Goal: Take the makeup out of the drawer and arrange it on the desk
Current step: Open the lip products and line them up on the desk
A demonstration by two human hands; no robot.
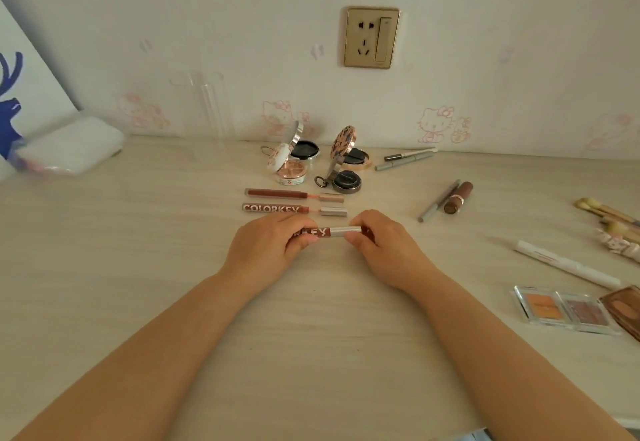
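Lip gloss tube (323,232) held level just above the desk (138,267), my left hand (268,248) pinching its body, my right hand (379,246) pinching the silver cap. Two opened glosses (294,201) lie just behind; compacts (311,160) near wall.

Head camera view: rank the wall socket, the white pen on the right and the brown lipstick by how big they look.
1. White pen, longest, though nearest the camera.
2. Wall socket.
3. Brown lipstick, clearly smallest.
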